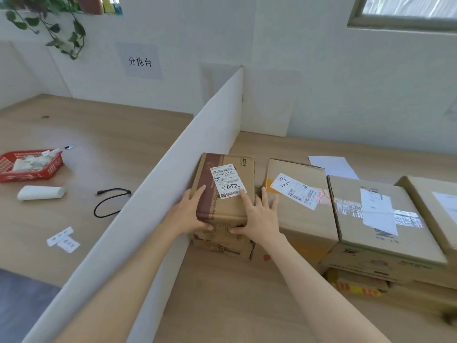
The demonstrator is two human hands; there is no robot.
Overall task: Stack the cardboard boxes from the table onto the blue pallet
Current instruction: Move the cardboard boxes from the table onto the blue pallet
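- The small box is brown cardboard with a dark patterned band along its left side and a white barcode label handwritten "5002". It sits closed and upright on a lower box, at the left end of the row on the wooden table. The left hand and right hand grip its near corners.
- The second box stands just beside it on the right, closed, with a tilted white label and an orange patch.
- The taped box, larger, carries clear tape and a white sheet and rests on a yellow-and-red printed box.
- An edge box is cut off at the right.
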